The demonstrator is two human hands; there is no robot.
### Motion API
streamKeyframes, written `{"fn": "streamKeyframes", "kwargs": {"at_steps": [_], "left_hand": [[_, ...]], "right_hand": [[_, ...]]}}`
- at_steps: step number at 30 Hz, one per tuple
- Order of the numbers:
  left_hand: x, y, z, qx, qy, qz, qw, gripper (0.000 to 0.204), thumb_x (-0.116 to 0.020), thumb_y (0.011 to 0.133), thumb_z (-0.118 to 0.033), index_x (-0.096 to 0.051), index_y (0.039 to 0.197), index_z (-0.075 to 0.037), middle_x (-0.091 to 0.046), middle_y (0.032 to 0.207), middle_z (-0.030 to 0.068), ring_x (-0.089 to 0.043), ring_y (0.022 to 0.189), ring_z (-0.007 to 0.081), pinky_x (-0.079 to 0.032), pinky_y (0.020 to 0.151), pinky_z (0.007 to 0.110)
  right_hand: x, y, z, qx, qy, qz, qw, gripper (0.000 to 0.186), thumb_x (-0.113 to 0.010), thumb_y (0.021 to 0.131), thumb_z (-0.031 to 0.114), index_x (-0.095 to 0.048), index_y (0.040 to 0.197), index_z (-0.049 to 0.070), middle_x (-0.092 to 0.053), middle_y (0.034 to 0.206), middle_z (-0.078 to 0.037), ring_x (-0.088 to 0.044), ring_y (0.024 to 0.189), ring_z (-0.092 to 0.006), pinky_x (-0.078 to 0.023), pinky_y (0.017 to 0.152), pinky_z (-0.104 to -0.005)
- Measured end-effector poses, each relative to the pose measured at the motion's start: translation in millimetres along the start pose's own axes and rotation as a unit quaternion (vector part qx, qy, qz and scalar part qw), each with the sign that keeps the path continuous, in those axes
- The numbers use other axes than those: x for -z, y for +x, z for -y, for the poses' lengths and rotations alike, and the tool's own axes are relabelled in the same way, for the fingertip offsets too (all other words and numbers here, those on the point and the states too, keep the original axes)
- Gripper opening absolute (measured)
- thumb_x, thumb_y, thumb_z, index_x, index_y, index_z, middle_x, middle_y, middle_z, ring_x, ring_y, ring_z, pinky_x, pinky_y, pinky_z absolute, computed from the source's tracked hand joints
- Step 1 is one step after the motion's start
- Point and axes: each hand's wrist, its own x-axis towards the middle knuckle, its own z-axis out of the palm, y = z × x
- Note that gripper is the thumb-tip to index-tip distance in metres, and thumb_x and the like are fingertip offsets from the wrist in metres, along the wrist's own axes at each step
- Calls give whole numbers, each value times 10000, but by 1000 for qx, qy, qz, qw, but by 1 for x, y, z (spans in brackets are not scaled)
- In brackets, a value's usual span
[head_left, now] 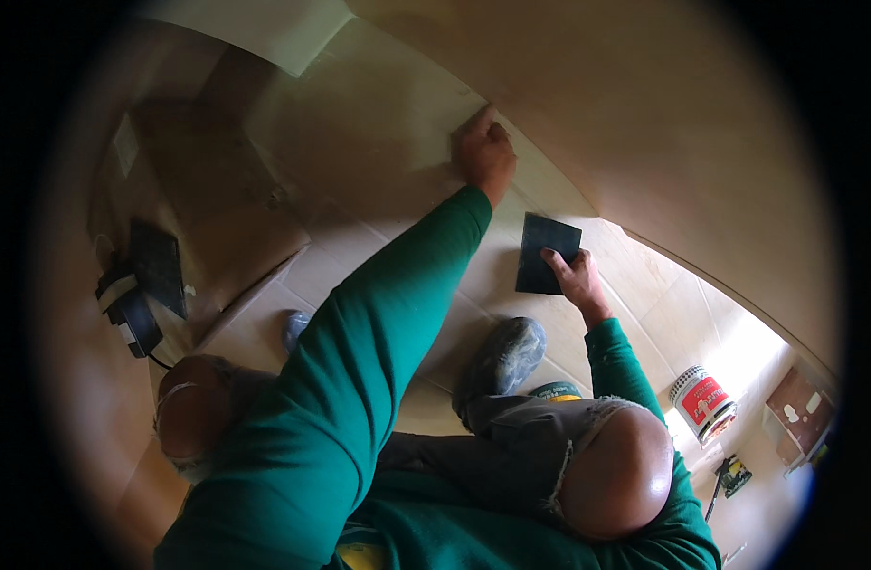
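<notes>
My left hand (pixel 486 157) reaches to the foot of a beige wall or panel (pixel 644 114), its index finger extended to the edge where it meets the tiled floor (pixel 350 142) and the other fingers curled; anything under them is hidden. My right hand (pixel 573 275) grips a dark square plate or tile (pixel 540 237) from its lower right, thumb on top, just above the floor and short of the panel. My green sleeves, bare knees and dusty boot (pixel 502 356) fill the lower middle.
On the left lie a brown board or cardboard (pixel 198 190), a dark slab (pixel 155 266) and a black tool (pixel 127 313) with a cord. On the right are a red-labelled bucket (pixel 701 404), a brown tray (pixel 796 418) and a small tool (pixel 735 475). A green-labelled tub (pixel 554 389) sits behind my boot.
</notes>
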Motion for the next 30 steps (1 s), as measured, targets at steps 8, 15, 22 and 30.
{"fn": "streamKeyframes", "kwargs": {"at_steps": [8,15,22,30], "left_hand": [[-14,-18,-9,153,-308,54,937,412,-513,969,-50,-544,1379,-73,-593,905,83,-570,631,164,-533,592,321],[-16,-26,-18,103,-149,49,982,445,-481,993,-80,-499,1437,-94,-629,901,60,-630,763,171,-603,682,378],[-9,-12,0,153,-404,91,897,528,-446,1002,-82,-384,1526,-115,-630,963,87,-651,710,216,-547,665,333],[-12,-37,-19,159,-240,117,950,513,-438,1030,-144,-383,1540,-126,-640,976,57,-674,777,190,-520,674,302]], "right_hand": [[-2,-1,-15,22,43,-40,998,524,-747,863,411,-665,771,-99,-624,607,-157,-574,562,-188,-491,580,-399],[0,2,-26,10,24,-31,999,523,-746,867,420,-669,768,-89,-630,618,-137,-572,570,-181,-487,583,-389],[-3,3,-10,5,2,-29,1000,544,-746,873,431,-644,723,-82,-572,572,-104,-513,547,-146,-456,541,-375],[-13,9,-41,26,67,-65,995,560,-747,876,428,-619,675,-78,-531,549,-55,-461,532,-115,-428,515,-362]]}}
